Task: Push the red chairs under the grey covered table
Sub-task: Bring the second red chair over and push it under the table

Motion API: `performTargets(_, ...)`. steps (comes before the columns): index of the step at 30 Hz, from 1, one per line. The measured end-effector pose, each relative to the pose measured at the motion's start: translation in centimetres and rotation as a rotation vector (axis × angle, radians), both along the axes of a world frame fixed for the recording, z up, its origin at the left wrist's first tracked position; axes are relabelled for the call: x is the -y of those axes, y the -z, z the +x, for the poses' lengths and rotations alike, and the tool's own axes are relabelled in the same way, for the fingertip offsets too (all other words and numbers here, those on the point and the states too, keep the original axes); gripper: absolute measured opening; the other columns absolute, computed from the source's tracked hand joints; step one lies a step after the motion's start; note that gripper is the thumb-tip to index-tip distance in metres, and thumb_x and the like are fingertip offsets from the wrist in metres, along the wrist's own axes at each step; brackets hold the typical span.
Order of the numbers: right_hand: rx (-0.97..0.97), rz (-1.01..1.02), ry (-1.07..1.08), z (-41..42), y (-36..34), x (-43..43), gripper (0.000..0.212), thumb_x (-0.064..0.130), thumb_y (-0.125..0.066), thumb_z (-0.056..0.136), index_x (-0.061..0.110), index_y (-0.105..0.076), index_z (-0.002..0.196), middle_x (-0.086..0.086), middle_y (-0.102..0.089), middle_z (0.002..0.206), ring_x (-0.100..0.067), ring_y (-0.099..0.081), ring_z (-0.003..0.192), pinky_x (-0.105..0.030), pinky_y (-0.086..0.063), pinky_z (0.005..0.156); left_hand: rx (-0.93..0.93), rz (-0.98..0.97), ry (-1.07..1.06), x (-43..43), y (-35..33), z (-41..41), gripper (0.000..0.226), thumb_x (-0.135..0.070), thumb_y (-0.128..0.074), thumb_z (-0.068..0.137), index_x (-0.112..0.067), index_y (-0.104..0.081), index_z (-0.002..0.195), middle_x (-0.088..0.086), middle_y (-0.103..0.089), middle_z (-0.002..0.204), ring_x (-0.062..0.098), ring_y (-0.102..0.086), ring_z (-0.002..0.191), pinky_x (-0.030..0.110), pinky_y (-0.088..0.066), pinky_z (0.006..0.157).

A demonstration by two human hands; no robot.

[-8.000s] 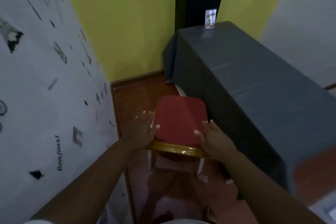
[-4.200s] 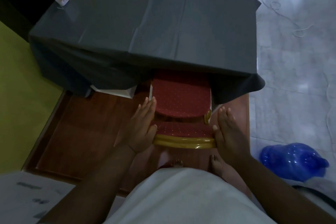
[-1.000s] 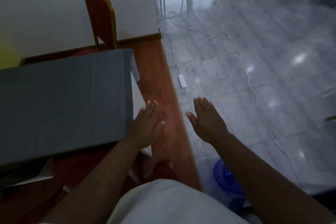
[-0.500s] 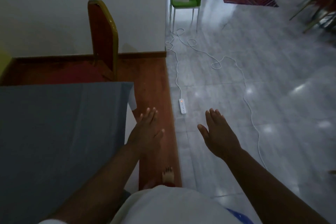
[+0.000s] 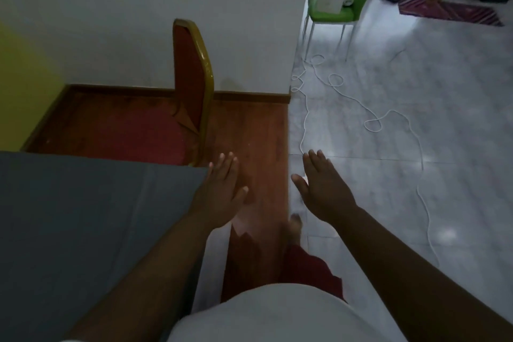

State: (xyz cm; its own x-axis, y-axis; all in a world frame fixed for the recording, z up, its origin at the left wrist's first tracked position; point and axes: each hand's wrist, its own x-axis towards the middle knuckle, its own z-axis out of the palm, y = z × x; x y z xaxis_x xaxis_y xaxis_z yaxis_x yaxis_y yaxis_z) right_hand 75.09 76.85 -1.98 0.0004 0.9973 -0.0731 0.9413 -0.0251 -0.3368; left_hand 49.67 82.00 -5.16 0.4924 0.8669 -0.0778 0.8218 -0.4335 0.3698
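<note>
The grey covered table (image 5: 83, 216) fills the lower left of the head view. Beyond its far edge stands a red chair (image 5: 191, 86) with a gold frame, its back upright and its red seat (image 5: 138, 139) facing the table, partly hidden behind the tabletop. My left hand (image 5: 222, 191) hovers open by the table's right corner, holding nothing. My right hand (image 5: 322, 186) is open too, fingers spread, over the seam between wood floor and tiles. Both hands are short of the chair.
A white wall (image 5: 166, 8) backs the chair and a yellow wall (image 5: 22, 86) stands at the left. A white cable (image 5: 372, 119) snakes over the grey tiled floor. A green chair (image 5: 336, 5) carrying a white box stands at the far right, near a striped rug (image 5: 449, 11).
The view has advanced along the table's end toward the second red chair, which looks nearer. Both hands stay open and empty, held forward. The first chair and the power strip have dropped out of sight.
</note>
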Motion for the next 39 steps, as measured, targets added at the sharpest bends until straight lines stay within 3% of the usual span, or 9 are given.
performTargets(6, -0.018, -0.006, -0.082, 2.4, 2.3, -11.9, 0.082, 0.062, -0.006, 0.092, 0.008, -0.017, 0.152, -0.013, -0.014, 0.161, -0.025, -0.004, 0.150, -0.039, -0.006, 0.121, -0.044, 0.034, -0.120, -9.4, 0.7, 1.4, 0.077, -0.055, -0.014, 0.091, -0.009, -0.006, 0.152, 0.008, -0.003, 0.162, 0.022, 0.005, 0.149, 0.046, -0.002, 0.121)
performTargets(14, -0.045, -0.031, -0.210, 5.3, 2.8, -26.3, 0.079, 0.058, -0.012, 0.096, 0.001, -0.031, 0.147, -0.019, -0.028, 0.156, -0.031, -0.017, 0.147, -0.039, -0.011, 0.119, -0.019, 0.004, -0.332, -21.6, -1.7, 2.9, 0.079, -0.056, -0.014, 0.088, -0.011, -0.004, 0.152, 0.004, 0.000, 0.162, 0.017, 0.010, 0.148, 0.041, 0.002, 0.121)
performTargets(20, -0.067, -0.044, -0.290, 6.4, 2.7, -39.8, 0.081, 0.059, -0.010, 0.093, 0.002, -0.024, 0.149, -0.017, -0.022, 0.159, -0.028, -0.009, 0.149, -0.037, -0.005, 0.119, 0.065, -0.021, -0.543, -31.8, -2.0, 3.2, 0.074, -0.055, -0.017, 0.091, -0.014, -0.004, 0.152, 0.003, 0.000, 0.163, 0.015, 0.011, 0.148, 0.041, 0.003, 0.120)
performTargets(28, -0.057, -0.027, -0.398, 4.8, 2.6, -47.4, 0.083, 0.061, -0.010, 0.093, 0.003, -0.025, 0.149, -0.016, -0.022, 0.159, -0.028, -0.008, 0.149, -0.037, -0.004, 0.119, 0.079, -0.010, -0.636, -36.3, -1.8, 1.7, 0.075, -0.056, -0.014, 0.091, -0.014, -0.004, 0.152, 0.002, 0.001, 0.163, 0.013, 0.011, 0.148, 0.043, 0.001, 0.121)
performTargets(34, -0.027, -0.011, -0.519, 1.5, 1.4, -58.4, 0.080, 0.060, -0.011, 0.095, 0.003, -0.027, 0.149, -0.017, -0.026, 0.157, -0.029, -0.014, 0.148, -0.038, -0.008, 0.119, 0.218, -0.013, -0.782, -44.9, -0.8, 0.2, 0.067, -0.045, -0.023, 0.094, -0.016, -0.008, 0.152, -0.006, 0.000, 0.161, 0.005, 0.012, 0.145, 0.036, 0.006, 0.120)
performTargets(39, -0.027, -0.001, -0.647, -2.0, -0.9, -66.1, 0.070, 0.052, -0.022, 0.099, 0.004, -0.023, 0.151, -0.015, -0.025, 0.158, -0.027, -0.011, 0.149, -0.038, -0.009, 0.120, 0.363, -0.012, -0.912, -51.8, -0.4, -1.8, 0.068, -0.041, -0.025, 0.090, -0.012, -0.015, 0.151, 0.003, -0.010, 0.162, 0.010, 0.002, 0.146, 0.038, 0.003, 0.120)
